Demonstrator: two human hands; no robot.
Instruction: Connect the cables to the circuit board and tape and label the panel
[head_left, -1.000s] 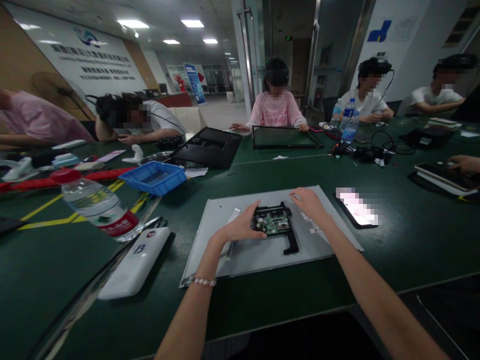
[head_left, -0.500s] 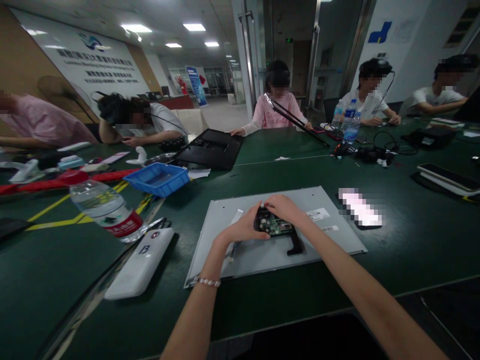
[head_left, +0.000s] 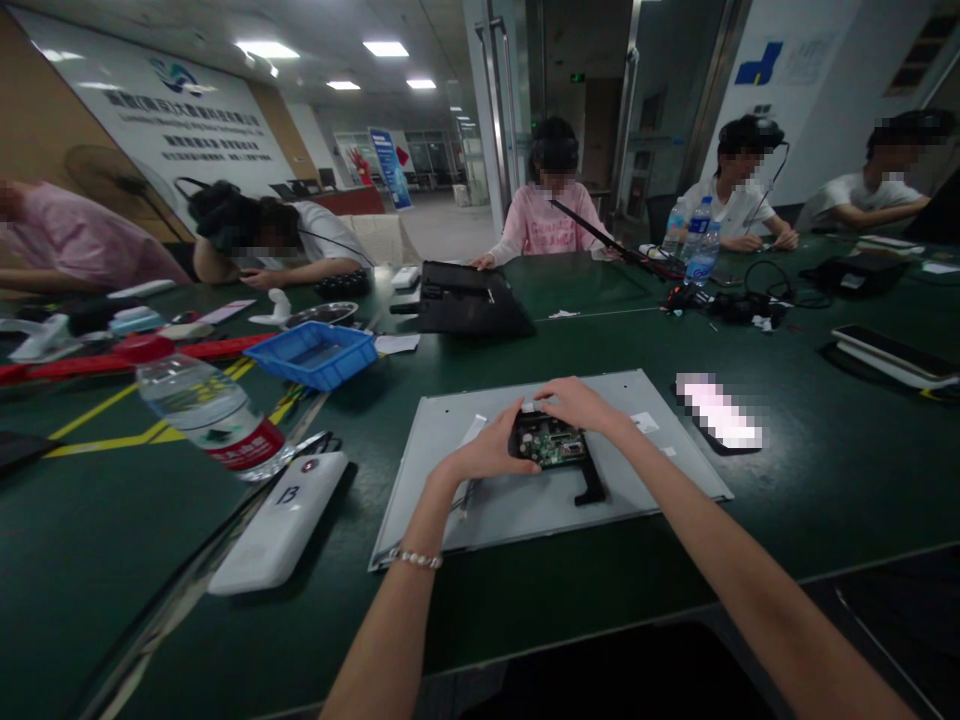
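A green circuit board [head_left: 556, 449] in a black plastic frame [head_left: 592, 484] lies on the grey back of a flat display panel [head_left: 637, 402]. My left hand [head_left: 491, 448] grips the left side of the frame, thumb at the near edge and fingers at the far one. At the board's far edge is my right hand [head_left: 576, 405], its fingertips bent together by a small white piece there; what they pinch, if anything, is hidden. Thin cables [head_left: 465, 498] lie on the panel beside my left wrist.
Left of the panel are a white power bank [head_left: 281, 525] marked 13, a water bottle [head_left: 214, 410] and a blue tray [head_left: 315, 355]. A phone [head_left: 720, 412] lies to the right. Across the table, a person in pink [head_left: 555, 220] touches a black panel [head_left: 472, 300].
My right hand has shifted slightly at the board's far edge; my left hand keeps its grip. Across the table, the black panel has turned and moved right, and the dark pole has dropped lower.
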